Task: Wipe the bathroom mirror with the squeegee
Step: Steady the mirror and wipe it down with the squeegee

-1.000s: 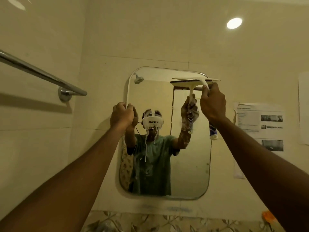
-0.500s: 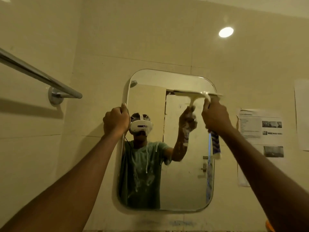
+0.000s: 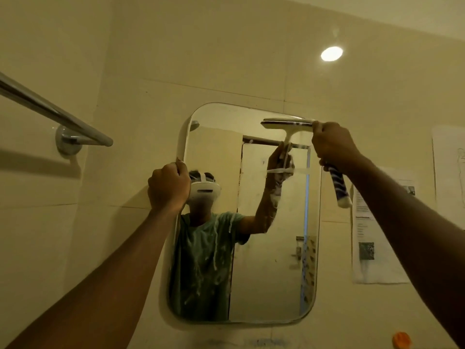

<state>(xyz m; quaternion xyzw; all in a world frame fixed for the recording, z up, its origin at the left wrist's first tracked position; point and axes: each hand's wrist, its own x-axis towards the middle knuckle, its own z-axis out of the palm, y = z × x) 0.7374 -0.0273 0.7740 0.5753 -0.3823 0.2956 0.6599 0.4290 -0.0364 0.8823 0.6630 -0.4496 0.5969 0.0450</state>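
A rounded rectangular mirror (image 3: 271, 273) hangs on the beige tiled wall. White soap streaks run down its left half, and a thin horizontal foam line crosses the upper right. My right hand (image 3: 334, 144) grips the white squeegee (image 3: 286, 123) by its blue-and-white handle (image 3: 339, 190). The blade lies flat against the mirror's top right corner. My left hand (image 3: 168, 186) is closed on the mirror's left edge, at about a third of the way down. The mirror reflects a person with a headset and both raised arms.
A chrome towel bar (image 3: 57, 117) sticks out from the left wall, above my left arm. Printed paper sheets (image 3: 370, 238) are stuck to the wall right of the mirror. A round light spot (image 3: 331, 53) shows on the upper wall. An orange object (image 3: 401, 340) sits at the bottom right.
The squeegee blade sits near the mirror's top edge again after being lower half a second ago. My left hand has stayed on the left edge. The view has tilted upward.
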